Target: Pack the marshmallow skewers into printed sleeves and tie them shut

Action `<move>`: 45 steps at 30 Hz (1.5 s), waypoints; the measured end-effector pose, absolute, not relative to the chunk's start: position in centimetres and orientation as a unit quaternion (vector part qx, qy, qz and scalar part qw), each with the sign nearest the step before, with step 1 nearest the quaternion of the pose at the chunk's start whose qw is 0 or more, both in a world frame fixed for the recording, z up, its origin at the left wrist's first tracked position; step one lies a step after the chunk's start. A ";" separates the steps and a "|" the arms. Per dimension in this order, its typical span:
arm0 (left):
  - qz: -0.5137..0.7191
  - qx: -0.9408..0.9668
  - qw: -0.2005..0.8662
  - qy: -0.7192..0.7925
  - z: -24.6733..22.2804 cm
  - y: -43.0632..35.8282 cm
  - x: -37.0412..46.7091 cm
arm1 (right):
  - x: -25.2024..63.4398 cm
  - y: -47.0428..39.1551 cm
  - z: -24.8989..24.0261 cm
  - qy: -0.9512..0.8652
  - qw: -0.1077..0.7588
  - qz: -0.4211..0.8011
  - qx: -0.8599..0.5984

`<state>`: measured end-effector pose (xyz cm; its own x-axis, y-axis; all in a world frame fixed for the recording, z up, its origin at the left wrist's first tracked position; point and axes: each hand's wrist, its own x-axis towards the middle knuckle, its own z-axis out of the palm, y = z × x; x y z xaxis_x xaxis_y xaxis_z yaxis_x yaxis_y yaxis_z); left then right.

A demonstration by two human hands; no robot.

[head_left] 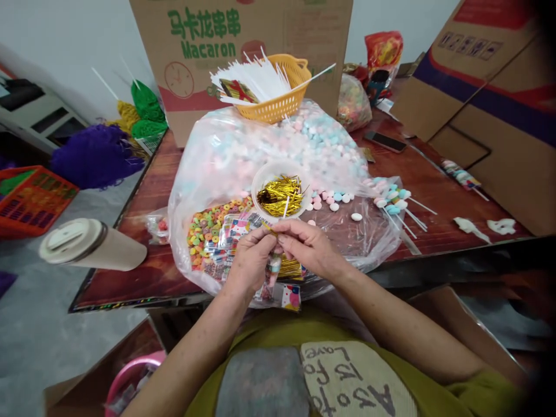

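Observation:
My left hand (254,255) and my right hand (309,246) meet over the front of the plastic sheet, fingers pinched together. Between them is a gold twist tie (270,228) at the neck of a small clear candy packet (271,275), which hangs below my fingers with a white stick pointing up. Just beyond my hands, a white bowl (257,179) holds gold twist ties (282,196). Printed packets (237,229) and colourful ring candies (204,229) lie by my left hand. Pink, blue and white candies (321,136) are heaped behind the bowl.
A yellow basket (278,109) of white sticks stands behind the heap, before a Macaron carton (191,69). Finished candy sticks (393,200) and a phone (385,142) lie to the right. A lidded cup (108,246) is at the left table edge.

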<state>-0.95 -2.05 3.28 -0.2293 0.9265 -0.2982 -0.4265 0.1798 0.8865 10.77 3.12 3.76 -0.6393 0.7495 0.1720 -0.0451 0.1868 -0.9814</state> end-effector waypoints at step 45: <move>0.562 0.123 0.695 0.431 3.0 -2.9 -1.3 | 11.9 3.3 4.3 -0.805 0.287 0.412 -0.315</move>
